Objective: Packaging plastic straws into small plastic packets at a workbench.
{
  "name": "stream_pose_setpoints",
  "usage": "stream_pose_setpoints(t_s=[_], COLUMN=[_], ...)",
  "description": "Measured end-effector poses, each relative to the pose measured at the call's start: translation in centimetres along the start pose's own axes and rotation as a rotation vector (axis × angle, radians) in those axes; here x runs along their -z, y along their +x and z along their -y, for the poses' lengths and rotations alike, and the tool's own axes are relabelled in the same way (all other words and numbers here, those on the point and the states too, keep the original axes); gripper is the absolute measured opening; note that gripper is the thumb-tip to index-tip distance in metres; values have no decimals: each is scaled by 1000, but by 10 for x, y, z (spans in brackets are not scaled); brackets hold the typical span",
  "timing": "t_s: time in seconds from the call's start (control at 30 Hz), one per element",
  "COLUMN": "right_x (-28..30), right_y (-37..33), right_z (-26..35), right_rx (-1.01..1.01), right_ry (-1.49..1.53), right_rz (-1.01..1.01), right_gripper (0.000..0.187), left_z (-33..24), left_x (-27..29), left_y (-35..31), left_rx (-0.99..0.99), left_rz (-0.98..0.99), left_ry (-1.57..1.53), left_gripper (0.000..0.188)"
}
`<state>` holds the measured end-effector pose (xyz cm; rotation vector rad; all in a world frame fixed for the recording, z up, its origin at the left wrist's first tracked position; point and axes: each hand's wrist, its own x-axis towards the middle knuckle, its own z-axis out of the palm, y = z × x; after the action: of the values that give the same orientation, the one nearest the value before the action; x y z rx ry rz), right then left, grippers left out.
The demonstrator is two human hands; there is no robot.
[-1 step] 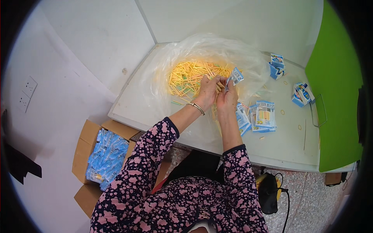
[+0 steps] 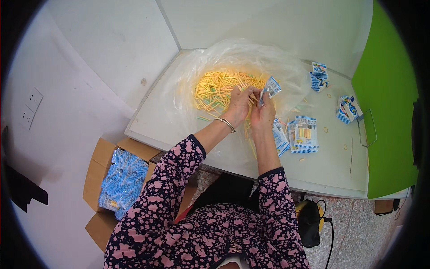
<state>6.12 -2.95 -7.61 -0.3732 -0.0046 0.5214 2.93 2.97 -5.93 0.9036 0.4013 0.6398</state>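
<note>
Over a pile of thin yellow, pink and green sticks, both my hands work close together. My left hand, with a bracelet at the wrist, pinches what look like a few of these sticks against the mouth of a small packet. Fingers of my right hand are closed on that blue-and-white plastic packet, which stands tilted up above them. My fingers partly hide the packet's lower end and the held sticks. A large clear plastic bag lies spread around and under the pile.
Filled blue-and-white packets lie on the white table by my right wrist. Small printed boxes and rubber bands are farther right, near a green panel. A cardboard box full of packets stands at lower left.
The packet and my right hand have shifted very slightly. My left hand stays nearly in place, and nothing has been let go.
</note>
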Motion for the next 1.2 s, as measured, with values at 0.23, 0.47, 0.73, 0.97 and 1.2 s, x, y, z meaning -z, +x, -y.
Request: stream_pose_setpoints(t_s=[0.23, 0.47, 0.73, 0.97, 1.2], right_x=[13, 23, 25, 28, 35], right_y=[-10, -25, -34, -39, -41], right_z=[41, 72, 87, 92, 95], right_rx=[93, -153, -317, -413, -460], right_ry=[-410, -751, -846, -824, -742], right_rz=[127, 260, 358, 440, 440], right_gripper=[16, 17, 18, 18, 17], left_z=[-27, -38, -76, -66, -51], left_x=[18, 30, -11, -24, -29], left_y=[17, 23, -14, -28, -44], left_rx=[3, 9, -65, -80, -89], left_rz=[150, 209, 339, 412, 381], left_ry=[64, 260, 233, 210, 259], left_gripper=[14, 17, 28, 31, 33])
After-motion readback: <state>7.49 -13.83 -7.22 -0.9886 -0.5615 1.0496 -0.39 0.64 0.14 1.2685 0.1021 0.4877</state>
